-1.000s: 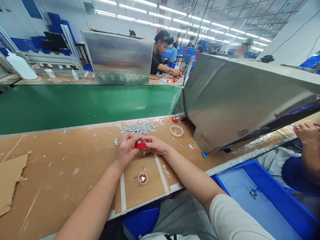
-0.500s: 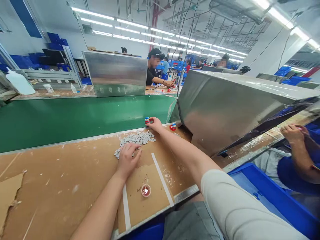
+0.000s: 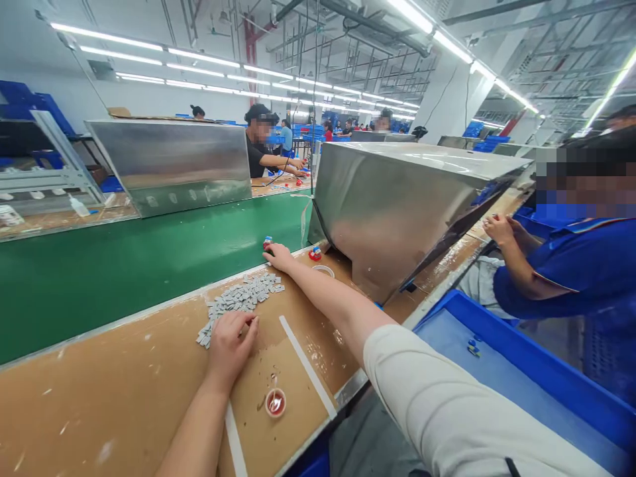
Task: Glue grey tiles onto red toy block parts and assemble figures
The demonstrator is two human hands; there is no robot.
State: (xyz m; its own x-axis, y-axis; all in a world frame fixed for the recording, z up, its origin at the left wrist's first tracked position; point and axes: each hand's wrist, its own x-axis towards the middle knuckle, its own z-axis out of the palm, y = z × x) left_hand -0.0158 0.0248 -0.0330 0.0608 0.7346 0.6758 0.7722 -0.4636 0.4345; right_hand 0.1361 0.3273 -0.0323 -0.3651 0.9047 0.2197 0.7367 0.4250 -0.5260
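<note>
1 red-blue piece (image 3: pixel 267 242) moved from between both hands out to green belt (image 3: pixel 163 278); right hand (image 3: pixel 279 257) fingers at it, grip unclear. Left hand (image 3: pixel 231 341) fingers curled at 1 grey-tile pile (image 3: pixel 246 293), hold unclear. Counter (image 3: pixel 124 397): second red-blue piece (image 3: pixel 315 254), 1 cup (image 3: pixel 275 403).

No text, brand, number or sign can be read across the factory workshop; marks on a small white container (image 3: pixel 10 216) on the bench at far left are too small to make out
</note>
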